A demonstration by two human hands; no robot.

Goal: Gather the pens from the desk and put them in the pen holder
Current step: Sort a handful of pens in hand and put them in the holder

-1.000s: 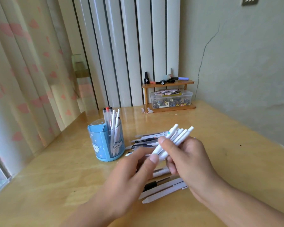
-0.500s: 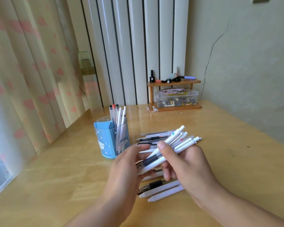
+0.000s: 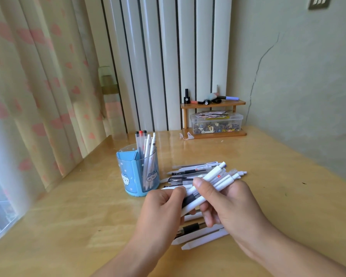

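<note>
My right hand [image 3: 228,204] grips a bundle of several white pens [image 3: 214,180] above the wooden desk [image 3: 68,226], the clicker ends pointing up and to the right. My left hand [image 3: 162,208] closes on the lower ends of the same bundle. A blue and clear pen holder [image 3: 137,174] with a cat print stands to the left of my hands and holds several pens upright. More pens [image 3: 190,171] lie loose on the desk beyond my hands, and others [image 3: 200,236] lie under them, partly hidden.
A small wooden shelf [image 3: 213,103] with small items on top stands at the back against the wall, over a clear plastic box [image 3: 216,122] of small things. A curtain [image 3: 28,86] hangs along the left edge of the desk.
My left hand has come up from reaching toward the desk pens and closed on the lower end of the bundle. The bundle has tilted flatter in my right hand.
</note>
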